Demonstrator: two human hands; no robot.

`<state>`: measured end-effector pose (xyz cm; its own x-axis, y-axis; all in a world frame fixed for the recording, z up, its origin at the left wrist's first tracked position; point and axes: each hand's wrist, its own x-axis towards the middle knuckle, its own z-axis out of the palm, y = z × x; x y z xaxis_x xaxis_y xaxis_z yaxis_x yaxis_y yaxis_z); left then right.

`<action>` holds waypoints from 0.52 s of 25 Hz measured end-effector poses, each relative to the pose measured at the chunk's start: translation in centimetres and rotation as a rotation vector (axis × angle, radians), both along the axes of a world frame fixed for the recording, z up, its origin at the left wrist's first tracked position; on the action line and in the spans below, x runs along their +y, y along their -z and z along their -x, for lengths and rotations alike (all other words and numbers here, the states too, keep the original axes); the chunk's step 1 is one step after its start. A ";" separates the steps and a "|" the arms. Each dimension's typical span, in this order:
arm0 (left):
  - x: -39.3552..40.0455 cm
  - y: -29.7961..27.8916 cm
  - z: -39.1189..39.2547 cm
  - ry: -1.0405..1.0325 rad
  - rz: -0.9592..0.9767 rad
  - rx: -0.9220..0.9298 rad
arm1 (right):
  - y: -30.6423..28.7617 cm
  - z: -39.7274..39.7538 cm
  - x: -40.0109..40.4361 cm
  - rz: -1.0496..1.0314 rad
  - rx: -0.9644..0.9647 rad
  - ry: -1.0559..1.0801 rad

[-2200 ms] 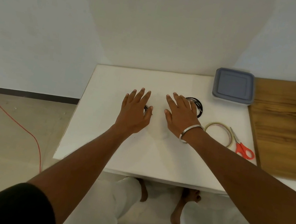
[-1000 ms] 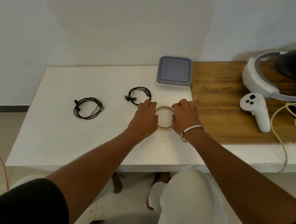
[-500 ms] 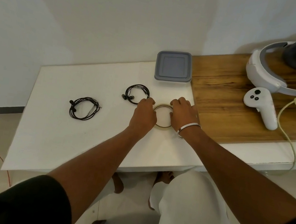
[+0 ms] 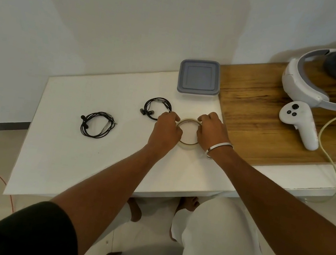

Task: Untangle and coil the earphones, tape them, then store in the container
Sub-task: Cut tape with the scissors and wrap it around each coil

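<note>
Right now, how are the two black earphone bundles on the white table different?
The left earphones lie alone, away from both hands; the far earphones lie beside the left hand. The left earphones' coil looks bigger and looser; the far earphones' coil looks smaller and rounder. Both are black, coiled, and lying flat on the white table.

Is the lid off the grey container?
No, the grey lid sits closed on the container at the back of the white table.
</note>
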<state>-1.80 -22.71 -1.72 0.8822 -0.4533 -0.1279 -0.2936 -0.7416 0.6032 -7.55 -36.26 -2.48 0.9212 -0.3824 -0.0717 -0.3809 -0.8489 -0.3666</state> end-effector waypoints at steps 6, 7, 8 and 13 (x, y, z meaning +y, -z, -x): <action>0.0 -0.3 0.0 -0.006 0.030 0.037 | -0.4 0.6 0.0 -0.053 -0.075 -0.010; 0.1 -0.4 -0.1 -0.018 0.054 0.074 | -0.4 0.8 0.0 -0.052 -0.095 -0.025; 0.2 -0.5 -0.1 -0.037 0.088 0.123 | -0.4 1.0 0.0 -0.051 -0.120 -0.039; 1.0 -1.4 -0.1 -0.090 0.190 0.258 | -0.9 1.8 0.7 -0.041 -0.223 -0.111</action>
<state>-1.67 -21.72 -0.28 0.8691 -0.4125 -0.2730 -0.0515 -0.6245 0.7793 -9.34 -35.57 -1.58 0.9523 -0.2786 0.1247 -0.1916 -0.8637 -0.4662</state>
